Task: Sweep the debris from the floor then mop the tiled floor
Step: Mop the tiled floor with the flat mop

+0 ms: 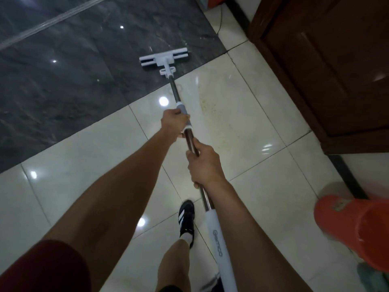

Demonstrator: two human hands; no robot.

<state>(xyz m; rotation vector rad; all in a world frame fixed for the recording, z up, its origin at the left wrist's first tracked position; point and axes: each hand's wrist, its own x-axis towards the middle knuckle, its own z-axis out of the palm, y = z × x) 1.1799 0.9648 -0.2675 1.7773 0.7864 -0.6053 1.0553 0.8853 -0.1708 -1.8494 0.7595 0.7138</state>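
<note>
Gripping the mop (190,142) w/ both hands: left hand (173,123) is farther down the pole, fingers curled tight round the grey collar where the thin metal rod meets the thicker shaft; right hand (203,163) is closed round the shaft just behind it, nearer the body. White grip sleeve w/ lettering runs along the right forearm toward the bottom edge.

Mop head (165,59) lies flat on the floor, white bar w/ dark strip, sitting on the dark marble-look tile (63,81) just past the seam w/ the pale tiles (252,175). Pole slopes from the head back to the hands.

Faint yellowish smear & specks (210,106) on the pale tile, right of the pole, near the left hand. Ceiling lights reflect as bright spots on the glossy floor.

Brown wooden cabinet (336,70) stands upper right. Orange bucket (355,234), blurred, at the right edge, tilted. One foot in a black shoe (187,220) w/ white stripes & white sock rests on the pale tile, between the forearms. Dark red sleeve (42,268) shows lower left.
</note>
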